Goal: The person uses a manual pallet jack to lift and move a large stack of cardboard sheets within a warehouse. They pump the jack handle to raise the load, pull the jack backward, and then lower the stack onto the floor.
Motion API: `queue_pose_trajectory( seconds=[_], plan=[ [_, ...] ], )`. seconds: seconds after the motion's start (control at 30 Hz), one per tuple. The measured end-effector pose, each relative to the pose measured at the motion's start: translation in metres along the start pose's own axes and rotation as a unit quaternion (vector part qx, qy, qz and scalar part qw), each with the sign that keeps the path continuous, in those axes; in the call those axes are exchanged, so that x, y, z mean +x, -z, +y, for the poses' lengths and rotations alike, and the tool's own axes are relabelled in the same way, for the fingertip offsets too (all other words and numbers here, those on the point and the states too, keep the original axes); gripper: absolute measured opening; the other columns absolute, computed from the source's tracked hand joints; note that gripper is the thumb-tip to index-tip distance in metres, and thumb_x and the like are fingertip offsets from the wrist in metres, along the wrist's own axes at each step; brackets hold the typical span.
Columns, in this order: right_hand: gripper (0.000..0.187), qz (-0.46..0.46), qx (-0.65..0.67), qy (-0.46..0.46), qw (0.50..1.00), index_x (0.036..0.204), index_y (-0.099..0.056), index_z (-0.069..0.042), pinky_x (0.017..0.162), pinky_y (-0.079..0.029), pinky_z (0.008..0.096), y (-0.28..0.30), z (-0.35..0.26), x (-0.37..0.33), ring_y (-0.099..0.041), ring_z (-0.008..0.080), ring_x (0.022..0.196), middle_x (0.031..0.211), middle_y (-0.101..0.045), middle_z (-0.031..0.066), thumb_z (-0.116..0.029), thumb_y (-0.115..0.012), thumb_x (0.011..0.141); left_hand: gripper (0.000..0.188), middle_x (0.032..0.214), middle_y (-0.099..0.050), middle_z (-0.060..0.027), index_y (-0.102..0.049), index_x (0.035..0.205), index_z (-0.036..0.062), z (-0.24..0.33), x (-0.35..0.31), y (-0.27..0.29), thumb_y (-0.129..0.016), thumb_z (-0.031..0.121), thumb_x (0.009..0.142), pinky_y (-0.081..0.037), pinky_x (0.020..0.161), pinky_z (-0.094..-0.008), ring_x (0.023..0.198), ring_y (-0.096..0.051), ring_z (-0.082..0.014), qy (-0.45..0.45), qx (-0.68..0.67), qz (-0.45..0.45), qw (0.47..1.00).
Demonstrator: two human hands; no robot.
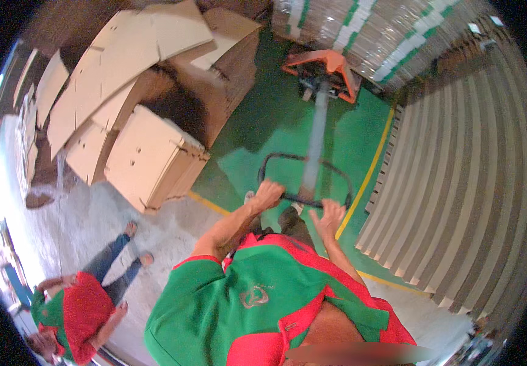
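Observation:
My left hand (269, 194) is wrapped round the near left corner of a black loop handle (269, 161). At the loop's near right corner is my right hand (332, 216), its fingers curled over the bar and its thumb apart. The handle belongs to a pallet jack with an orange body (330, 61) and a long grey shaft (317, 131). The shaft leans from the body toward me. Where the body meets the wrapped stack behind it, the forks are hidden from view.
Plastic-wrapped cartons with green-and-white bands (391, 36) stand behind the jack. Cardboard sheets (129, 46) and a cardboard bundle (153, 158) lie left; stacked corrugated board (458, 183) fills the right. Yellow lines (370, 186) edge the green floor (239, 134). Another person (83, 311) stands lower left.

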State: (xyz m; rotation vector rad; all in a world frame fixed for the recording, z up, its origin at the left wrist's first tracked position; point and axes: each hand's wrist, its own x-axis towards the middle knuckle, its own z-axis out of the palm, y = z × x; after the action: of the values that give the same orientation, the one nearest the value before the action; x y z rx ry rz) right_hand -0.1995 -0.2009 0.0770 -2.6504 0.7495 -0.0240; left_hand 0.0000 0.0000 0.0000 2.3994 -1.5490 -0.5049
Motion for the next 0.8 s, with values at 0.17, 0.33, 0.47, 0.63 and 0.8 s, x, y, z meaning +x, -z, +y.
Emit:
queue_pose_trajectory(
  seconds=[0.17, 0.33, 0.47, 0.63, 0.8],
  plan=[
    [0.059, 0.088, -0.025, 0.053, 0.994, 0.115, -0.065, -0.005, 0.116, -0.022, 0.0556, 0.054, -0.018, 0.039, -0.05, 0.0314, 0.127, 0.126, -0.063, 0.0105, -0.055, -0.068, 0.085, 0.028, 0.085, -0.072, -0.0153, -0.072, 0.095, 0.0135, 0.008, 0.039, 0.114, -0.076, 0.023, 0.069, -0.058, 0.071, -0.0498, 0.082, -0.071, -0.0359, 0.018, -0.058, -0.046, 0.997],
    [0.05, 0.357, -0.004, 0.112, 0.927, 0.104, -0.067, -0.008, 0.111, -0.03, 0.0527, 0.156, -0.043, 0.163, -0.056, 0.0288, 0.115, 0.114, -0.067, 0.0072, -0.052, -0.073, 0.082, 0.026, 0.078, -0.069, -0.0155, -0.064, 0.091, 0.0098, 0.013, 0.119, 0.275, -0.075, 0.018, 0.07, -0.055, 0.06, -0.0478, 0.071, -0.069, -0.0369, -0.043, 0.016, 0.233, 0.971],
    [0.044, 0.404, -0.016, 0.075, 0.912, 0.1, -0.066, -0.01, 0.107, -0.032, 0.051, 0.163, -0.05, 0.184, -0.055, 0.0273, 0.113, 0.11, -0.066, 0.005, -0.05, -0.073, 0.082, 0.019, 0.076, -0.067, -0.0136, -0.061, 0.087, 0.0097, 0.017, 0.137, 0.283, -0.07, 0.012, 0.071, -0.054, 0.057, -0.0456, 0.067, -0.068, -0.036, -0.045, 0.033, 0.331, 0.942],
    [0.048, 0.249, -0.014, 0.04, 0.968, 0.108, -0.066, -0.007, 0.113, -0.026, 0.0555, 0.057, -0.038, 0.046, -0.051, 0.031, 0.121, 0.12, -0.062, 0.0096, -0.048, -0.071, 0.084, 0.008, 0.073, -0.064, -0.0126, -0.06, 0.076, 0.0097, 0.02, 0.035, 0.122, -0.065, 0.01, 0.07, -0.052, 0.062, -0.0447, 0.067, -0.067, -0.0326, 0.006, 0.034, 0.187, 0.982],
    [0.057, 0.073, 0.019, 0.085, 0.994, 0.117, -0.065, -0.005, 0.113, -0.025, 0.0568, 0.02, -0.023, 0.013, -0.051, 0.0331, 0.121, 0.12, -0.062, 0.0119, -0.05, -0.073, 0.083, 0.016, 0.077, -0.068, -0.017, -0.067, 0.081, 0.0067, 0.006, 0.008, 0.064, -0.069, 0.011, 0.066, -0.055, 0.065, -0.0488, 0.075, -0.069, -0.0388, 0.031, -0.064, -0.091, 0.993]
  ],
)
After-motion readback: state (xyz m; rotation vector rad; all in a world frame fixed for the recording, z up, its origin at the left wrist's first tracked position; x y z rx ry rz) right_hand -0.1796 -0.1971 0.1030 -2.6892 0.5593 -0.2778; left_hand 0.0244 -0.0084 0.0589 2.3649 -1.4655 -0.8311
